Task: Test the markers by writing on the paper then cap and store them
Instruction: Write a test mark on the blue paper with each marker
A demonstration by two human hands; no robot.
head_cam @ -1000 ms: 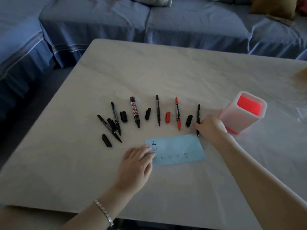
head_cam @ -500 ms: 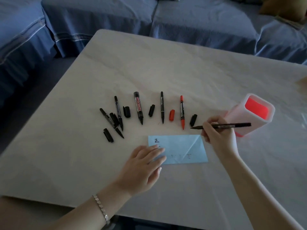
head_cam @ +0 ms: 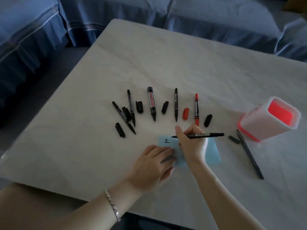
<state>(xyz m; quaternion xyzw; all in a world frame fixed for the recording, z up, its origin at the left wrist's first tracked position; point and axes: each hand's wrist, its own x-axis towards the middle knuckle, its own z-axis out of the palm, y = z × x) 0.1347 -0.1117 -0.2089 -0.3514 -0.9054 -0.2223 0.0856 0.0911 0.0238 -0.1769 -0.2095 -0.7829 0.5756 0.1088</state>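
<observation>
A small blue paper [head_cam: 213, 152] with a written character lies on the table near me. My left hand [head_cam: 155, 163] rests flat on its left part, holding nothing. My right hand [head_cam: 191, 144] grips an uncapped black marker [head_cam: 205, 134], tip pointing left just above the paper's top edge. Behind the paper lies a fan of uncapped markers: two thin black ones [head_cam: 123, 119], a whiteboard marker [head_cam: 152, 105], another black marker [head_cam: 175, 104] and a red marker [head_cam: 196, 109]. Loose black caps [head_cam: 165, 107] and a red cap [head_cam: 185, 113] lie between them.
A white pen holder with a red inside [head_cam: 269, 118] stands at the right. A long dark pen [head_cam: 250, 154] and a dark cap [head_cam: 233, 139] lie in front of it. A blue sofa [head_cam: 216, 17] runs behind and left of the pale table [head_cam: 166, 60].
My right hand picked up the black marker near the holder and carried it left over the paper. My left hand stayed on the paper.
</observation>
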